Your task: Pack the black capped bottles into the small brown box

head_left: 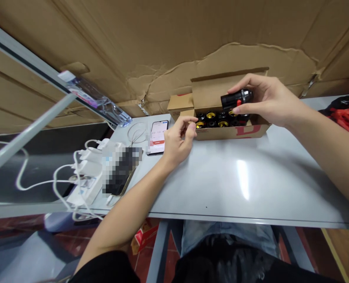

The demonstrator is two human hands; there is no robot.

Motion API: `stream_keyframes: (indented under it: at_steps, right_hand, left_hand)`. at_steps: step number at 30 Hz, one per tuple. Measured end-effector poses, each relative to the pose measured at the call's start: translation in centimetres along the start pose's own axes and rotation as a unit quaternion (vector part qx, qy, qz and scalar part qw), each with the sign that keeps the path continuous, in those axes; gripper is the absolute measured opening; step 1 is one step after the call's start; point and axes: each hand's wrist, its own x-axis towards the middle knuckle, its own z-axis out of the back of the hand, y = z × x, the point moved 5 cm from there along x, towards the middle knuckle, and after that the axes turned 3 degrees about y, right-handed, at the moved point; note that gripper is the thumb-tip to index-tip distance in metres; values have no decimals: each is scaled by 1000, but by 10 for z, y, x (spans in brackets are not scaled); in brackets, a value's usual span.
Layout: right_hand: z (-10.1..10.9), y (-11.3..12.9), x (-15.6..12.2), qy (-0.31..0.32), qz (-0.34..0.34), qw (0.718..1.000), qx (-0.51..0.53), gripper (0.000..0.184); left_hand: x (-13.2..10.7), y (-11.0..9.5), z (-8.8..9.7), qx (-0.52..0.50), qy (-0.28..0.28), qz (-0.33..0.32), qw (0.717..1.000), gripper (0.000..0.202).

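Observation:
My right hand (pixel 269 96) holds a black lamp socket (pixel 232 100) with a small red part on its side, between the thumb and fingers. The socket is tilted nearly sideways above an open cardboard box (pixel 230 133). Inside the box stand several more black lamp sockets (pixel 211 115), some showing gold-coloured threaded insides. My left hand (pixel 180 135) is at the box's left front corner, with the fingers curled and the thumb close to the index fingertip, pinching the box edge. The other left fingers are partly hidden.
Left of the box lies a phone (pixel 157 137) with a lit screen. Nearer are a dark phone (pixel 123 173) and a white power strip (pixel 87 188) with cables. A water bottle (pixel 94 98) leans by the metal frame. A red plastic bag (pixel 348 120) lies far right on the grey table (pixel 210 177).

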Motion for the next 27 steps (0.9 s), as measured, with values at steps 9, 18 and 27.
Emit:
stream_keyframes:
  at_steps: [9,18,27]
  right_hand:
    - [0,1,0,-4,-40,999,-26,55]
    - [-13,6,-4,-1,43,992,-118,45]
    - [-23,10,-8,22,50,986,-156,38]
  left_hand:
    - [-4,-5,-6,30,53,-45,997,41]
    - [-5,-7,-9,37,73,-48,995,44]
    - [-7,-17,-15,58,143,-86,984,45]
